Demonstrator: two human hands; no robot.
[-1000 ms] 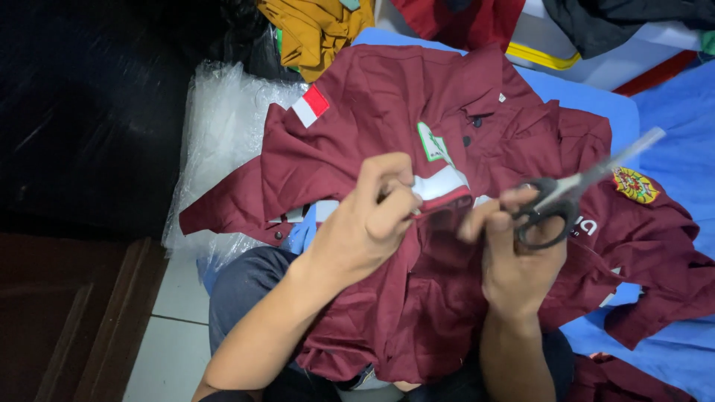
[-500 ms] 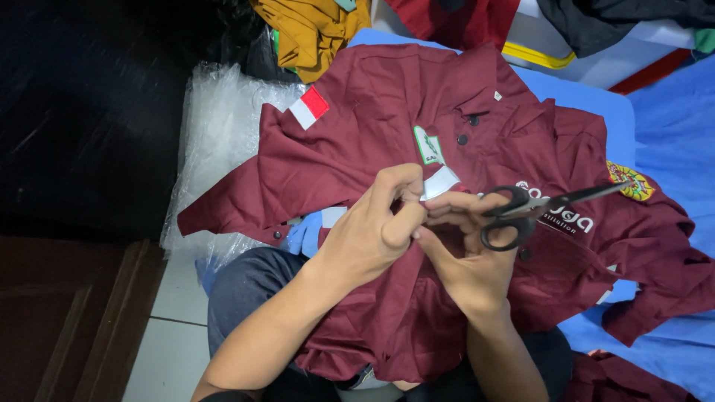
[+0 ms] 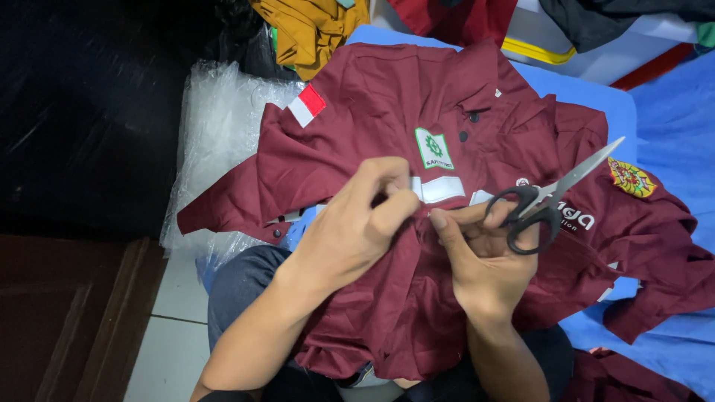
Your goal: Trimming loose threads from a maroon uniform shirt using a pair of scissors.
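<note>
A: Where's the maroon uniform shirt [image 3: 387, 149]?
B: Spread over the lap, under both hands. Left hand [image 3: 357, 223] pinches its fabric at centre; right hand [image 3: 477, 260], at three o'clock, grips black-handled scissors [image 3: 547, 201].
A: Looks?
B: Green chest badge, red-white sleeve patch.

Spread across the lap: a shirt [image 3: 387, 149], collar at the far end. On its middle, the left hand [image 3: 357, 223], pinching fabric, fingertips touching those of the right hand [image 3: 477, 260] just to the right. Hooked on the right hand, scissors [image 3: 540, 205], blades pointing up-right. Left of the shirt, plastic bags [image 3: 216, 141]; beyond it, heaped garments [image 3: 313, 30].
</note>
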